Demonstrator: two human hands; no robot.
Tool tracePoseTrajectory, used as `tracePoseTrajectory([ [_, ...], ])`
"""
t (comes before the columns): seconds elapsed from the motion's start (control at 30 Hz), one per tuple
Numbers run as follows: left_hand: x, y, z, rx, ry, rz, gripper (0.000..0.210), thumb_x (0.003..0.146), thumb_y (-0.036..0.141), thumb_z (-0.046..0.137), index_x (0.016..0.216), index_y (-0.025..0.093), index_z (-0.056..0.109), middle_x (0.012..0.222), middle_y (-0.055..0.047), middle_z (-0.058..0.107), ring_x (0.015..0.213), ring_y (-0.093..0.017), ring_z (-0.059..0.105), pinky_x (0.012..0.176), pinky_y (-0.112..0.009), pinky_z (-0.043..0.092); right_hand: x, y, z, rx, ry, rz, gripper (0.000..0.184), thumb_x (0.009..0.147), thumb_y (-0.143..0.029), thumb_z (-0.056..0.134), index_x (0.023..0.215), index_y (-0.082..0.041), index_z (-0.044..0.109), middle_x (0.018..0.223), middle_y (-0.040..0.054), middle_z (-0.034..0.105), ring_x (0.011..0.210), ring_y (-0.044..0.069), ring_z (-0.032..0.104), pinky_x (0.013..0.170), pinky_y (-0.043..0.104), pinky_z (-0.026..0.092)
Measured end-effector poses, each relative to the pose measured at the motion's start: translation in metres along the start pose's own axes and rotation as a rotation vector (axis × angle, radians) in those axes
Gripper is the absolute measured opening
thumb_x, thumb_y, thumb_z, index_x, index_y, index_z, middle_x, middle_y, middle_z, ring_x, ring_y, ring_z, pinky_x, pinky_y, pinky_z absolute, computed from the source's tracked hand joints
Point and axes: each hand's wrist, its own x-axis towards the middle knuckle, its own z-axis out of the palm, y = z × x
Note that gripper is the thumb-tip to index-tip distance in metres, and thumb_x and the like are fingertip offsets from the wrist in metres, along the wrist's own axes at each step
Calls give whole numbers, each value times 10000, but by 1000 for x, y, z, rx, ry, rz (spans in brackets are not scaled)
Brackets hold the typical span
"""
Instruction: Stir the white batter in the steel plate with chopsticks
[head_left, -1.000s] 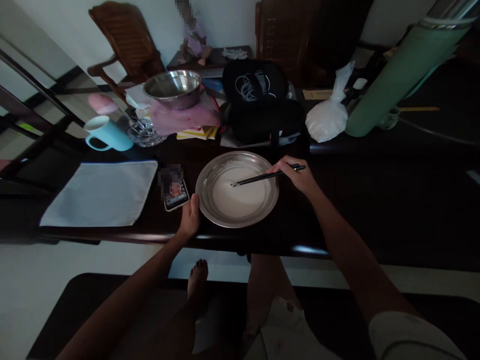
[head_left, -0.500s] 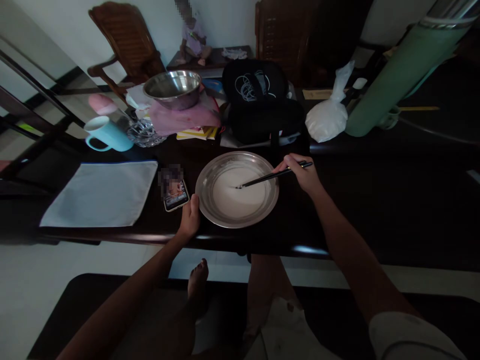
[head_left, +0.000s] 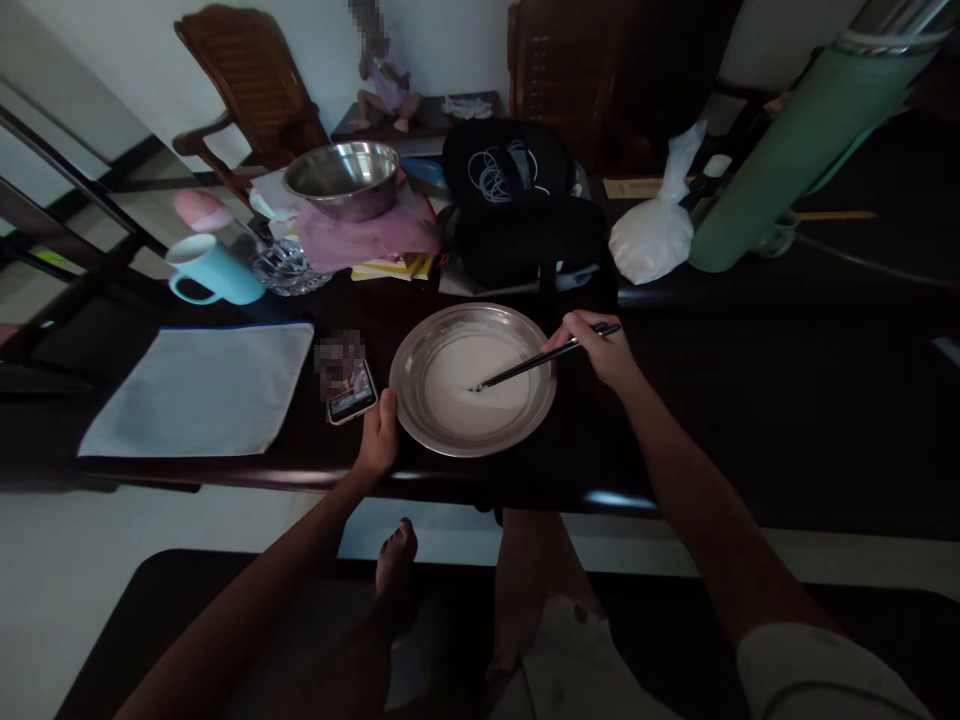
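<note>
Silvery steel in the head view: it's the wide basin [head_left: 477,447], on the dark table [head_left: 720,420], white liquid [head_left: 454,372] pooled inside! At its right rim, the right hand [head_left: 606,350] pinches 2 black chopsticks [head_left: 526,364] near their upper ends, probably so the tips reach the liquid while the fingers stay dry. And at the basin's left rim, the left hand [head_left: 379,440] lays its thumb against the metal, likely to steady it; the other fingers are hidden, so I can't tell how tightly they close. Just left of the basin, a phone [head_left: 351,402] lies face up, perhaps for easy viewing. Beyond the basin, a black case [head_left: 525,245]; behind and right, a knotted plastic bag [head_left: 652,245] of something white!
</note>
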Motion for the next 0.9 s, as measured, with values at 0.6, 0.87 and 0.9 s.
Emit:
tracePoseTrajectory([
  [0.6, 1, 0, 0, -18, 5, 8, 573, 881, 665, 396, 560, 203, 507, 523, -6, 490, 601, -178, 525, 629, -304, 460, -1, 0, 2, -33, -73, -7, 356, 883, -503, 605, 690, -218, 697, 749, 22, 759, 812, 186, 729, 851, 343, 535],
  [0.87, 0, 2, 0, 11, 18, 36, 597, 864, 701, 386, 556, 202, 497, 552, -12, 516, 585, -171, 514, 624, -306, 457, -1, 0, 2, -5, -75, 5, 405, 883, -532, 587, 646, -217, 679, 692, 19, 744, 737, 184, 720, 793, 339, 543],
  [0.9, 0, 2, 0, 8, 19, 38, 600, 861, 707, 380, 556, 203, 495, 554, -13, 513, 588, -171, 510, 627, -307, 455, -1, 0, 3, -15, -91, 6, 386, 881, -523, 594, 665, -217, 687, 717, 20, 752, 776, 188, 726, 818, 340, 539],
])
